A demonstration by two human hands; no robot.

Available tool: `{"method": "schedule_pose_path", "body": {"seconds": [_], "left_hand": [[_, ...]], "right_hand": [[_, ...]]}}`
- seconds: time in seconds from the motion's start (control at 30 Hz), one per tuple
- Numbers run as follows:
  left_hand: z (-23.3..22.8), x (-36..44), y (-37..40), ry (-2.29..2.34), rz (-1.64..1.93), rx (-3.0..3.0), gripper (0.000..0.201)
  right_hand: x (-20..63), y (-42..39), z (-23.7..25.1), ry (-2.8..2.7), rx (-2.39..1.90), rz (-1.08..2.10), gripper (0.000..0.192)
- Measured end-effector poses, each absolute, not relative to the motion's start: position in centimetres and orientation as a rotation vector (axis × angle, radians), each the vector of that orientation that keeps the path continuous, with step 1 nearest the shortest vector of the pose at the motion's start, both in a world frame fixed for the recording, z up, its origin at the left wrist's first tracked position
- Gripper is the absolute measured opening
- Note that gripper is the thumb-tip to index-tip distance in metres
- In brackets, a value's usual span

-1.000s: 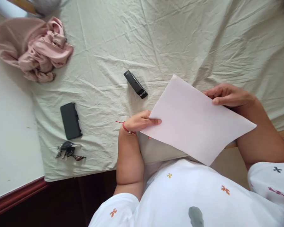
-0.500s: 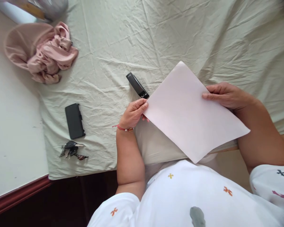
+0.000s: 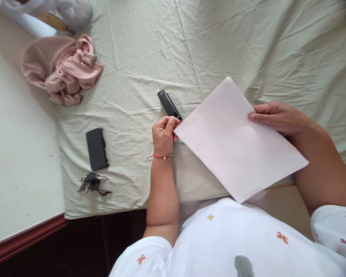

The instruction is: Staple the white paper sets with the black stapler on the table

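while gripping the paper sheet [image 3: 236,142] at opposite corners above the bed's [image 3: 219,46] near edge, left hand [image 3: 163,132] pinches beside the black stapler [image 3: 169,105], right hand [image 3: 278,116] clasps the far side.

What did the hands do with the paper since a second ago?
The left hand slid up along the paper edge to its corner, beside the black stapler. The paper tipped a little flatter. The right hand kept pinching the far edge. Phone, keys and pink cloth stayed put.
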State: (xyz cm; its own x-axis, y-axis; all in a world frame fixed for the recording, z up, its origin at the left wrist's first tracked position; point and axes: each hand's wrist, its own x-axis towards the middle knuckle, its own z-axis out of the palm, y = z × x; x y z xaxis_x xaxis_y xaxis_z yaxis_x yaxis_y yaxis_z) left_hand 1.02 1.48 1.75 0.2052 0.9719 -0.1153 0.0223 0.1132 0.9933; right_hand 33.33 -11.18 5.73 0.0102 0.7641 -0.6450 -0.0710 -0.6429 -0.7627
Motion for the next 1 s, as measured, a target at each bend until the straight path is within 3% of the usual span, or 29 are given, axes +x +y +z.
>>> {"method": "schedule_pose_path", "body": {"seconds": [0.33,0.63,1.0], "left_hand": [[-0.4,0.8,2.4,1.336,1.548,1.363,0.039],[-1.4,0.7,2.5,1.233,1.201,1.862,0.045],[-0.9,1.9,1.4,1.173,1.138,1.669,0.045]], "right_hand": [[33.0,-10.8,5.8,-0.712,-1.713,1.681,0.021],[32.0,-10.6,6.7,-0.545,-1.720,1.709,0.012],[32.0,-11.9,6.8,-0.556,-1.762,1.760,0.020]]}}
